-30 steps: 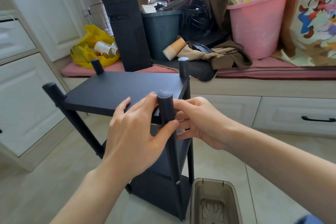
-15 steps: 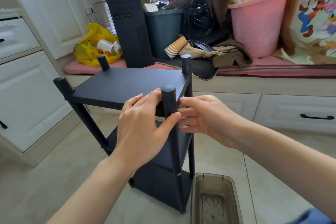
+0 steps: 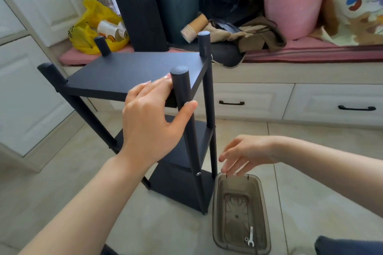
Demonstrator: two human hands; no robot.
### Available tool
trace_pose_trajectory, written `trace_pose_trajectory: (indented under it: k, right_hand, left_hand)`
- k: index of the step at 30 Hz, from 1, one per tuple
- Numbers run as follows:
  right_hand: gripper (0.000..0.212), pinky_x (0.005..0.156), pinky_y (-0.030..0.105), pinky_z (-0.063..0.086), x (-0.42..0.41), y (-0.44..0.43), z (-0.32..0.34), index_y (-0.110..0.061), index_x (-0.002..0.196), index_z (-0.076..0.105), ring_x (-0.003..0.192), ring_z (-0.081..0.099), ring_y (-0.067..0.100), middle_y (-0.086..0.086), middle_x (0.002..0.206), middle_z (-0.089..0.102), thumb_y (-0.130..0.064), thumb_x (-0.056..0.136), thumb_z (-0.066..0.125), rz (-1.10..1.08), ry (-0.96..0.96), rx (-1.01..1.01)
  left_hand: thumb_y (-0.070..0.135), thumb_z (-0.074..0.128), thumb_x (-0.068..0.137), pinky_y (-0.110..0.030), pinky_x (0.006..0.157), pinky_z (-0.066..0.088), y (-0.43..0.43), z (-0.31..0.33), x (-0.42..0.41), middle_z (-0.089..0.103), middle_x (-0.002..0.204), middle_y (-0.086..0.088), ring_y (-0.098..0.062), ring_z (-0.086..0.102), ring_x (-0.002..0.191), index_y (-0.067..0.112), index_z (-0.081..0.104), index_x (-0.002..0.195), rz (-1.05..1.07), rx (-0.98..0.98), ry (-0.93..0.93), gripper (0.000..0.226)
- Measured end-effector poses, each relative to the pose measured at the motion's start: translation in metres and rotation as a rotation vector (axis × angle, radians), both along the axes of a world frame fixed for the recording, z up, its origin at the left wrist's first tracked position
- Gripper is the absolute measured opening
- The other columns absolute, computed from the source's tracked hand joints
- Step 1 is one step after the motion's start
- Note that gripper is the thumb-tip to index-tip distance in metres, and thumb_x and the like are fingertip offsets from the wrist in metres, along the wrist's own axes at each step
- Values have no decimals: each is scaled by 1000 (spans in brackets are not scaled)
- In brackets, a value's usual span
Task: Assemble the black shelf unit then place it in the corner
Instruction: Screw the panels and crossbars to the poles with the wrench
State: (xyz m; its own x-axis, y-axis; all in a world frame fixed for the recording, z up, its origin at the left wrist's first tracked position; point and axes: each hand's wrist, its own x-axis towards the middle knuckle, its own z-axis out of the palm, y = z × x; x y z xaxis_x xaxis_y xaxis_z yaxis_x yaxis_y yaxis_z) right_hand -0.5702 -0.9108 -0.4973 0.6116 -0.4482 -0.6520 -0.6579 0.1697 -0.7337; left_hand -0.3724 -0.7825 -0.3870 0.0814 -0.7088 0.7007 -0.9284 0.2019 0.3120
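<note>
Pale floor tiles are occupied by the black shelf unit, stood upright before white drawers. Its near post is gripped by the left hand; the right hand is held open above a brown bin.

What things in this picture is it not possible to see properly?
Head view only:
- shelf unit: near top corner joint hidden behind the left hand.
- middle shelf: mostly hidden by that hand.
- pink bucket, black tower: tops cut by the upper edge.
- wrench in the tray: too small for detail.
</note>
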Motion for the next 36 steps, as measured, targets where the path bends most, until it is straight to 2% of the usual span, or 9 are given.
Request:
trace_pose_trajectory:
  k: [3,7,12,16,18,23,28,33,36]
  right_hand:
    - [26,91,40,58,0,-3,-50,-6,119,62,97,74,21,7,103,76,-23,100,58,45,147,-9]
    - [28,84,33,60,1,0,-120,-1,119,64,94,74,20,7,104,75,-20,100,56,84,294,-12]
    - [28,83,28,58,5,12,-192,-6,126,60,110,68,22,11,124,68,-13,99,54,235,478,-61]
    - [21,77,30,50,4,38,-240,-15,113,63,94,62,21,5,115,66,-17,92,62,506,604,-348]
    - [21,76,30,46,3,53,-262,-15,111,64,89,59,20,4,103,64,-22,91,66,575,600,-393]
    - [24,83,29,44,4,70,-289,-10,120,58,99,58,22,11,122,62,-15,98,53,543,557,-439]
    - [45,106,45,41,0,75,-295,-5,144,42,131,48,35,17,143,49,-17,101,49,651,607,-583]
    - [48,104,44,44,-4,86,-302,1,150,29,133,48,33,16,147,46,-10,104,42,798,679,-713]
    - [44,104,42,44,-7,89,-306,1,146,36,132,49,34,16,146,47,-7,104,42,819,686,-772]
  left_hand:
    - [46,55,91,-22,102,30,-1,-2,0,74,113,-2,-23,63,113,11,72,116,-12,-9,-9,47]
    - [43,56,93,-28,104,33,-3,-6,0,73,115,-2,-23,64,113,9,72,117,-19,-33,-15,45]
    - [38,60,95,-32,102,35,-6,-13,0,73,111,-4,-25,66,106,5,72,114,-13,-73,-31,40]
    - [36,60,96,-33,102,36,-8,-16,0,73,111,-6,-26,66,106,3,71,112,-17,-105,-31,39]
    - [36,59,97,-36,102,38,-10,-17,0,72,110,-6,-25,65,107,2,71,112,-25,-109,-26,39]
    - [35,59,97,-39,101,40,-11,-19,0,72,108,-7,-25,65,105,1,71,111,-28,-131,-23,38]
    - [35,59,97,-40,102,40,-11,-19,1,73,108,-6,-25,65,106,0,71,111,-29,-128,-18,39]
    - [35,59,98,-41,102,40,-10,-20,1,72,111,-5,-25,64,110,0,71,111,-25,-131,-29,39]
    - [36,58,97,-42,104,39,-11,-20,1,72,114,-5,-24,63,113,1,71,113,-21,-129,-24,40]
